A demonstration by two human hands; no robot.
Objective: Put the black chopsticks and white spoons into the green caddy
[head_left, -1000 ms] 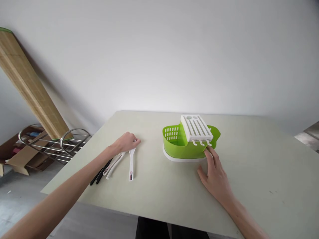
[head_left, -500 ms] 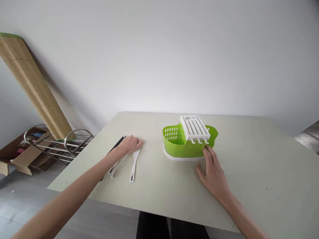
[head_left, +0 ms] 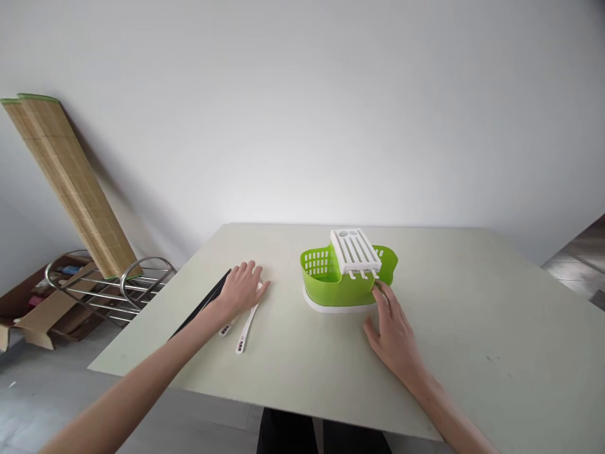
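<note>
Nearest the camera, a strip of dark trousers (head_left: pixel 302 438) showed below the front edge of the pale table (head_left: pixel 472 328), and two bare forearms reached out over it. The right hand (head_left: pixel 390 331) lay open and low over the table with its fingers stretched forward, gripping nothing; its longest fingertips touched the near right side of the green basket (head_left: pixel 338 285). To the left, two white spoons (head_left: pixel 244 329) lay side by side on the table, handles pointing back toward the person. The left hand (head_left: pixel 243 287) rested flat and palm down over their far ends, fingers spread and not closed around them. Just beside that wrist, on its outer side, black chopsticks (head_left: pixel 203 302) lay slantwise on the table. The green basket stood upright near the table's middle on a white tray (head_left: pixel 326 307), well apart from the spoons, with a white slotted insert (head_left: pixel 354 251) seated across its right half. Beyond the table's left edge, a metal rack (head_left: pixel 113 284) and a cardboard box (head_left: pixel 28 309) sat on the floor. A rolled bamboo mat (head_left: pixel 66 183) leaned against the plain wall (head_left: pixel 331 126).
</note>
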